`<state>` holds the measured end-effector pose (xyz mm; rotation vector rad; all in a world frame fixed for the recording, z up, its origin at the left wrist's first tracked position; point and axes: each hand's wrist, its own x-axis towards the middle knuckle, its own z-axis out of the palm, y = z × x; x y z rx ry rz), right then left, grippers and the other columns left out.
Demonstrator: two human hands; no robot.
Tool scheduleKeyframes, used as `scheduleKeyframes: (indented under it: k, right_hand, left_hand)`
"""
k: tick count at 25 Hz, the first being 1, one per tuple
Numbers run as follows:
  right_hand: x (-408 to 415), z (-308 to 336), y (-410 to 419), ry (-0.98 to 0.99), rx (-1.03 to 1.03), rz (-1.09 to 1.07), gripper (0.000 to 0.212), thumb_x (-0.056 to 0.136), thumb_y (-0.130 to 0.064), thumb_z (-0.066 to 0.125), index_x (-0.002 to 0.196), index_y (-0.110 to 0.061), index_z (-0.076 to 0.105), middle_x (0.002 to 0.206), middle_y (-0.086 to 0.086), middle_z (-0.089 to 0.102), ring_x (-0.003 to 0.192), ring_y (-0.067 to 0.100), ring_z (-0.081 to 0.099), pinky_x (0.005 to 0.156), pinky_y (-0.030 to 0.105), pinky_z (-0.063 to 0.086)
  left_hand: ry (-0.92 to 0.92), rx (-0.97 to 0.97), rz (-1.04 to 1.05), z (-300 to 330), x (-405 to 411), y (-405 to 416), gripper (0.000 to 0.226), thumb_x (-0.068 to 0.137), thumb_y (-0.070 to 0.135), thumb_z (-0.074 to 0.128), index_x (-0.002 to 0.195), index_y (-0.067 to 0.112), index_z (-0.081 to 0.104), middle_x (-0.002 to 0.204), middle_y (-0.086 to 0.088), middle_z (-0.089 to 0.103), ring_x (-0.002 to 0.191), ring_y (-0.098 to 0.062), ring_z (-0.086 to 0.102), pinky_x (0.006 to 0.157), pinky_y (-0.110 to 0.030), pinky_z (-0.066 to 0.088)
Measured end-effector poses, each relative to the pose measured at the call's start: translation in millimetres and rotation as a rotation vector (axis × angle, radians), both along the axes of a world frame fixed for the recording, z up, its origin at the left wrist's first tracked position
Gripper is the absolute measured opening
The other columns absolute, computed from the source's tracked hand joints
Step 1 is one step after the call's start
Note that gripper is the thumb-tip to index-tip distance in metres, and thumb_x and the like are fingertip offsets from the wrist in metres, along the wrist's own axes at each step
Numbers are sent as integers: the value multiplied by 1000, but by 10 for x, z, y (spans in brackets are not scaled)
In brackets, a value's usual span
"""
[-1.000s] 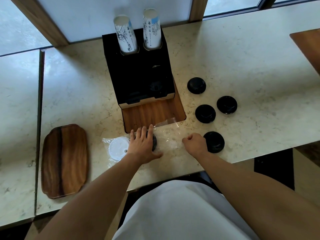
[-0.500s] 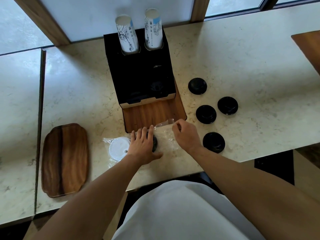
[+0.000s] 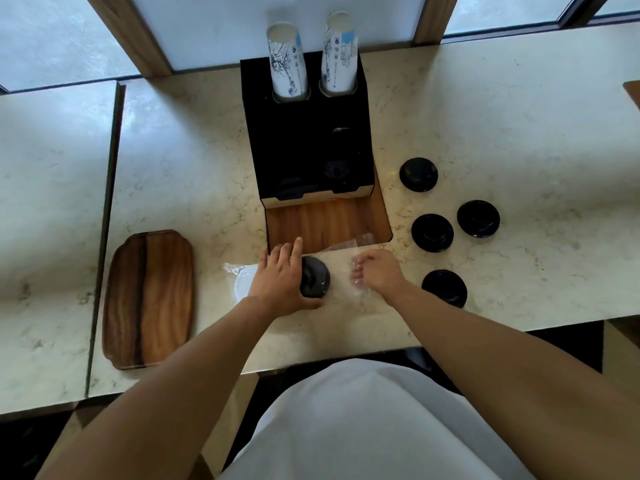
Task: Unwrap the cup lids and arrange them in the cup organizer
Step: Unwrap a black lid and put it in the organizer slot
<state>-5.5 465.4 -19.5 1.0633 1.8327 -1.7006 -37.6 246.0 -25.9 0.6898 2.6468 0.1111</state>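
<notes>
A clear plastic wrap (image 3: pixel 346 252) lies on the counter in front of the cup organizer (image 3: pixel 308 147). It holds a stack of lids lying on its side, white lids (image 3: pixel 242 284) at the left and a black lid (image 3: pixel 315 277) at the right end. My left hand (image 3: pixel 280 282) lies over the stack, thumb curled round the black lid's near side. My right hand (image 3: pixel 375 273) has its fingers curled in the wrap's open end, blurred behind the plastic. Several unwrapped black lids (image 3: pixel 432 233) lie to the right.
Two paper cup stacks (image 3: pixel 287 60) stand in the organizer's back holes. Its wooden base (image 3: pixel 325 225) juts toward me. A wooden tray (image 3: pixel 149 299) lies at the left. A seam (image 3: pixel 104 237) splits the counter there, and the front edge is close behind my wrists.
My right hand left the counter beside the nearest loose lid, went up to the wrap's far corner, then came down into the wrap's open end. My left hand stayed on the stack.
</notes>
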Motion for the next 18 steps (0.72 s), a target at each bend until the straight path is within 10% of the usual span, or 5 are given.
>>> scheduleKeyframes:
  k: [4,8,18]
  right_hand:
    - [-105,41,0,-56,-213,13,31,98,11,40,78,0,60,66,14,63,53,22,64,53,29,57]
    - [-152,23,65,-94,-186,114,16,94,9,62,108,8,69,101,24,74,92,33,76,83,37,60]
    - [-201,49,-26,-82,-178,187,7,85,7,71,88,14,70,90,24,73,76,25,76,51,21,56]
  left_hand:
    - [-11,-87,-15,14,-34,-144,132,59,88,61,154,8,19,152,-13,37,142,-35,32,122,-57,13]
    - [2,-116,-23,12,4,-208,115,62,81,66,146,10,32,143,-13,45,134,-36,39,120,-54,21]
    - [32,-113,-42,-49,24,-244,106,68,82,63,147,17,33,143,-13,45,132,-36,41,117,-53,25]
